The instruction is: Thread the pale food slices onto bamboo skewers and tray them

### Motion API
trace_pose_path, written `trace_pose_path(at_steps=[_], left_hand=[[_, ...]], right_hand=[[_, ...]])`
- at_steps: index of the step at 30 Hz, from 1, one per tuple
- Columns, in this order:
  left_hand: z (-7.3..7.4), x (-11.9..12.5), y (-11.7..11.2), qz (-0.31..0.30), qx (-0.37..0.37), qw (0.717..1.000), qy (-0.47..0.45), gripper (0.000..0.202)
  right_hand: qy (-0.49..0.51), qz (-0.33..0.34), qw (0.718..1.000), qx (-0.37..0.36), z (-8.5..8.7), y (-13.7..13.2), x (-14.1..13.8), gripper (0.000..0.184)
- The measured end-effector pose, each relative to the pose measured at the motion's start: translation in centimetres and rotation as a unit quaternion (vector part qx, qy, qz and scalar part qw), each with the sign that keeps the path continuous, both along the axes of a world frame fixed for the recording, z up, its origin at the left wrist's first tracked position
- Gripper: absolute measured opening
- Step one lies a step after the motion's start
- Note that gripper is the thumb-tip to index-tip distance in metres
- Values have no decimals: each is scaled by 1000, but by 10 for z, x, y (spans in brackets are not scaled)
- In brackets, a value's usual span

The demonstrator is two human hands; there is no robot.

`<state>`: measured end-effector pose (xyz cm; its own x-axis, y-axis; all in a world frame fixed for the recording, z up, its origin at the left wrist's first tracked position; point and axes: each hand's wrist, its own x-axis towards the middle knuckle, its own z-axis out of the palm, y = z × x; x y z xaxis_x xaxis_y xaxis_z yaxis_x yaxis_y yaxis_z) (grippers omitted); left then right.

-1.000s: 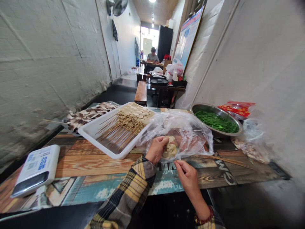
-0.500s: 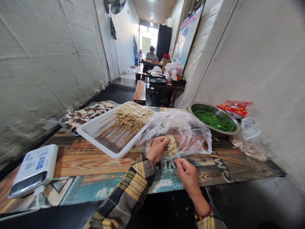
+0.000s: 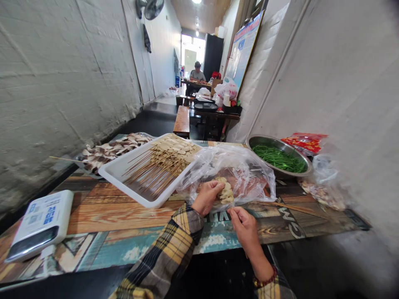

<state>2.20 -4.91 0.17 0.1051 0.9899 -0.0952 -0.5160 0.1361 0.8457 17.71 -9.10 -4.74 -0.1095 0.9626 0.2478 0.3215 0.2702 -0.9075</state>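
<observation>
My left hand (image 3: 207,198) is closed, thumb and fingers pinching several thin, pale round food slices (image 3: 227,193) that hang in an overlapping row. Just below and to the right, my right hand (image 3: 245,226) pinches what looks like the end of a thin bamboo skewer at the lower edge of those slices; most of the skewer is hidden by the fingers. Behind both hands lies a crumpled clear plastic bag (image 3: 215,160). To its left a white tray (image 3: 157,200) holds many bamboo skewers (image 3: 156,168) threaded with similar pale slices (image 3: 177,146).
A steel bowl (image 3: 288,173) of green chives stands back right, near a red package (image 3: 304,142). Loose skewers (image 3: 296,209) lie right of my hands. Sliced mushrooms (image 3: 116,149) pile behind the tray. A white payment box (image 3: 40,222) sits left. Far off, a person (image 3: 197,74) sits at another table.
The view has shifted slightly. Both hands keep nearly the same place and grip, and the slices by my left hand show a little more clearly.
</observation>
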Motion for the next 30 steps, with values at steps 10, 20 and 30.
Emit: trace_pose_path(at_steps=[10,20,30], left_hand=[[-1,-2,0,-88,19,995,39,44],[1,-10,7,0,46,995,87,36],[-14,-34,26,154,129,840,504,15]], right_hand=[[97,-16,994,-55,2,1,0,37],[98,-37,993,-61,6,-2,7,36],[163,-67,981,-80,5,0,22,35]])
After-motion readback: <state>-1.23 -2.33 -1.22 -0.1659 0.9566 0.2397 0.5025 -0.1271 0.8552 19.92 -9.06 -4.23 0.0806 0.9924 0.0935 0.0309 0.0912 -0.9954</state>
